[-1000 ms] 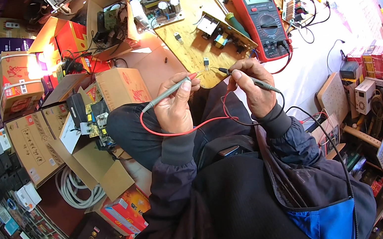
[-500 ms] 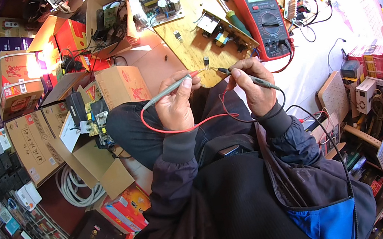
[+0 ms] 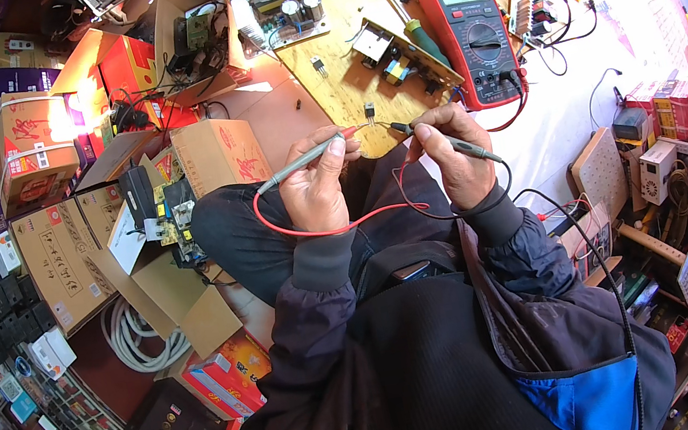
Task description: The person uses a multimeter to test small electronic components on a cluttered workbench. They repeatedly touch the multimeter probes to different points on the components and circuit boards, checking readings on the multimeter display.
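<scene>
My left hand (image 3: 317,185) is closed around a grey multimeter probe (image 3: 298,165) with a red lead. A second grey-and-black probe (image 3: 466,147), on a black lead, is gripped in my right hand (image 3: 456,157). Both probe tips point inward at a small three-legged transistor (image 3: 370,110) at the near edge of the wooden board (image 3: 312,67). The tips are at or beside its legs; contact is too small to tell. Beyond my right hand lies a red-and-black multimeter (image 3: 473,32), its display lit and both leads plugged in.
Another transistor (image 3: 319,66), a small circuit board (image 3: 403,62), a screwdriver (image 3: 423,40) and a larger power board (image 3: 279,2) lie on the wood. Cardboard boxes (image 3: 219,152) crowd the left. A coiled white cable (image 3: 137,338) sits lower left; a wooden panel (image 3: 597,175) leans at the right.
</scene>
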{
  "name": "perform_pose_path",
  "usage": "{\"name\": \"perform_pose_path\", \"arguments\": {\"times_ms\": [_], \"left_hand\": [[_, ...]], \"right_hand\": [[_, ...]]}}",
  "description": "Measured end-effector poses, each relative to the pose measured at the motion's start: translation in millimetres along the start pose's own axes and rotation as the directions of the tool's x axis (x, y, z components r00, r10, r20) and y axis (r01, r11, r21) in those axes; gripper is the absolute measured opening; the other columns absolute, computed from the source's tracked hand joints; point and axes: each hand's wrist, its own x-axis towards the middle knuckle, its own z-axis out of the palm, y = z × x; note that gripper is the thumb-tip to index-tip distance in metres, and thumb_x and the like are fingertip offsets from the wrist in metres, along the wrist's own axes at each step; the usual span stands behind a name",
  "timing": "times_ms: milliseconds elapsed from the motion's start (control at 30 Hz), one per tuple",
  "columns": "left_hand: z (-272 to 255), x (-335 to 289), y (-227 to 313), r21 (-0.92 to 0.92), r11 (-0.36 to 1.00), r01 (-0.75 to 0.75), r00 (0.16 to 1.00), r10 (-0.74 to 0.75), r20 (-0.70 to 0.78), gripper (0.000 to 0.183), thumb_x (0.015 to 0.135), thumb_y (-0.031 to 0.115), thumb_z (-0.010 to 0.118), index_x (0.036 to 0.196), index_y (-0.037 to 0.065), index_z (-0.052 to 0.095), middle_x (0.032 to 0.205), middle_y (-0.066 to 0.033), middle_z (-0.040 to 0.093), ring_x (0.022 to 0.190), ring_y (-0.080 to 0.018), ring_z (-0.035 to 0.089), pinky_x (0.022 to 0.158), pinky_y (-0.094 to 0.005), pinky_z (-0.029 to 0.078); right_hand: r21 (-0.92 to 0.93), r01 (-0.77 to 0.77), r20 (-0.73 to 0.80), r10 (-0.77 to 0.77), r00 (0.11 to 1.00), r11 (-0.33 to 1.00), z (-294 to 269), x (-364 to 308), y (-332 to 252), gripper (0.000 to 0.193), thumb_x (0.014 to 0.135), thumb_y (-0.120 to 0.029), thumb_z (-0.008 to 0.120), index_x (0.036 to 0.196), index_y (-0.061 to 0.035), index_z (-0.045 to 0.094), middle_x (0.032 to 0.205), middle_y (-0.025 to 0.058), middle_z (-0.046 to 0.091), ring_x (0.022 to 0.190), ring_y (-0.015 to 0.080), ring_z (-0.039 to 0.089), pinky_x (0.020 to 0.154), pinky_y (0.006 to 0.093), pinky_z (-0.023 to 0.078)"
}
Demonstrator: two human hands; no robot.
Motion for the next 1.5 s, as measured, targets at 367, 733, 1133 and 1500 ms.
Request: {"name": "perform_pose_path", "arguments": {"times_ms": [367,733,1133,1500], "left_hand": [[2.9,-0.3,0.9,0.031,0.999,-0.027,1.000,0.027,0.001,0.013,0.104,0.004,0.068,0.114,-0.003,0.067,0.106,-0.0136,0.076,0.091,-0.0174,0.073,0.085,-0.0327,0.062],[2.6,-0.5,-1.1,0.008,0.999,-0.036,0.999,0.036,-0.003,0.016,0.103,0.004,0.068,0.118,-0.003,0.068,0.105,-0.0164,0.077,0.090,-0.0199,0.076,0.083,-0.0316,0.063],[2.8,-0.7,-0.4,0.023,0.999,-0.038,0.999,0.038,0.004,0.014,0.104,0.004,0.067,0.116,-0.003,0.066,0.106,-0.0148,0.076,0.091,-0.0182,0.074,0.085,-0.0331,0.063],[3.1,-0.2,0.5,0.029,0.999,-0.032,0.999,0.032,0.005,0.014,0.104,0.003,0.067,0.116,-0.004,0.067,0.107,-0.0156,0.077,0.091,-0.0181,0.074,0.085,-0.0326,0.063]], "right_hand": [[0.003,0.006,0.006,-0.006,1.000,1.000,0.2,0.5,0.3,0.013,0.104,-0.010,0.066,0.106,0.0032,0.065,0.093,0.0080,0.069,0.080,0.0142,0.069,0.076,0.0283,0.056],[0.010,0.005,0.007,-0.006,1.000,1.000,0.9,-0.7,-1.1,0.014,0.105,-0.010,0.066,0.109,0.0034,0.065,0.093,0.0081,0.069,0.081,0.0143,0.068,0.079,0.0286,0.055],[-0.013,-0.002,0.011,0.002,1.000,1.000,0.4,-0.2,-1.4,0.015,0.105,-0.011,0.066,0.109,0.0036,0.065,0.094,0.0085,0.069,0.082,0.0147,0.069,0.078,0.0287,0.056],[-0.020,-0.006,0.013,0.006,1.000,1.000,2.6,-0.5,-2.1,0.015,0.104,-0.011,0.067,0.109,0.0035,0.066,0.091,0.0077,0.070,0.081,0.0140,0.070,0.078,0.0281,0.057]]}}
